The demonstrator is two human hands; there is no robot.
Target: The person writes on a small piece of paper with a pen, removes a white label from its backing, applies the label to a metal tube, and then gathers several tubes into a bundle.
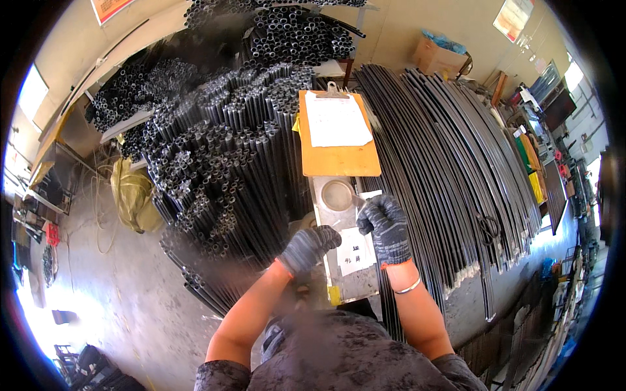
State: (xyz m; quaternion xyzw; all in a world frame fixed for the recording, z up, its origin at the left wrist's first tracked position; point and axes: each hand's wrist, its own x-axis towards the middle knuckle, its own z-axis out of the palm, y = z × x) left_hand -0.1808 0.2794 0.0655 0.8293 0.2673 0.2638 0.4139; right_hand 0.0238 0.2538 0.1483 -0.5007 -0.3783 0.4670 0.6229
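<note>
Both hands wear grey knit gloves with orange cuffs. My left hand [310, 249] is closed, its fingers curled by the left edge of a narrow grey table [355, 287]; anything inside it is hidden. My right hand [386, 231] is closed too, thumb and fingers pressed together above the table's right side. What it holds, if anything, cannot be made out. Between and beyond the hands sits a shallow round dish [337, 195]. A white paper with handwritten marks [355, 251] lies on the table near the right hand. Farther off rests an orange clipboard [339, 161] carrying a white sheet [338, 120].
Bundled dark metal tubes [228, 176] stand piled on the left, open ends up. Long dark tubes [443, 176] lie side by side on the right. A yellowish sack [130, 195] is on the floor at left. At the back stands a cardboard box [438, 57].
</note>
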